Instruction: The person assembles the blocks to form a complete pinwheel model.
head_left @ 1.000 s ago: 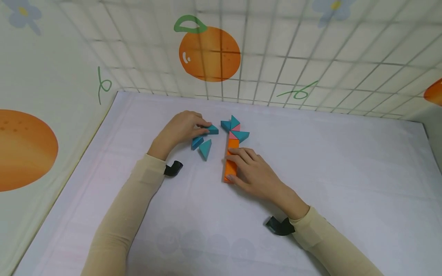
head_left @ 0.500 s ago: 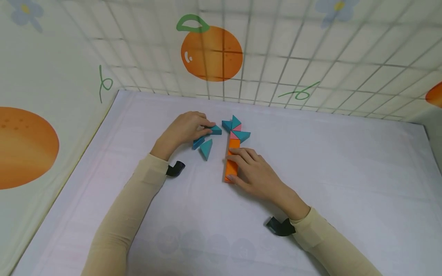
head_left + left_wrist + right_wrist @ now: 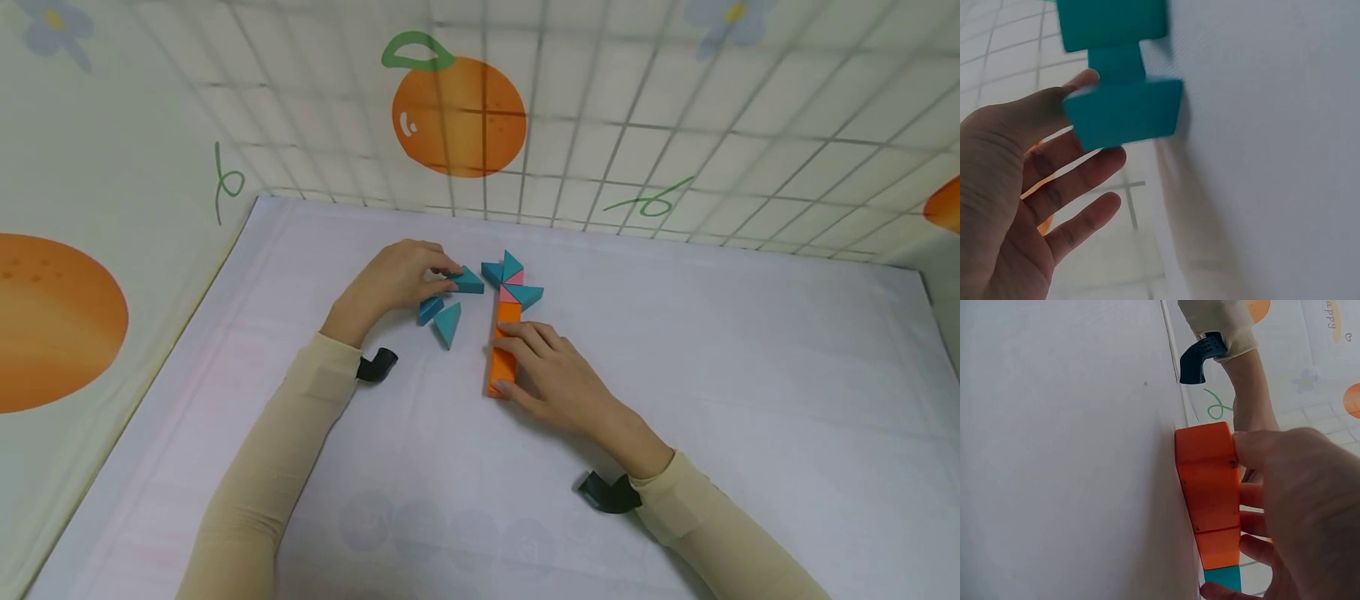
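My left hand (image 3: 401,279) pinches a teal triangular block (image 3: 468,283) between thumb and forefinger, just left of a row of blocks. Close below that hand lie two more loose teal blocks, one dark-sided (image 3: 430,311) and one pointed wedge (image 3: 447,325). In the left wrist view, teal blocks (image 3: 1125,115) hide part of the thumb, while the other fingers spread free. My right hand (image 3: 558,379) rests its fingertips and thumb along the top of the orange blocks (image 3: 1210,487). Above these sit pink triangles (image 3: 514,277), with teal triangles (image 3: 525,295) fanning out on both sides.
A white cloth (image 3: 720,417) covers the table. Behind it rises a backdrop (image 3: 637,108) printed with oranges and a grid. Black curved wrist mounts (image 3: 377,366) jut out from both sleeves, low over the cloth.
My left hand has slid the pinched teal block slightly to the right, closer to the row. The right hand and the orange blocks have stayed in place.
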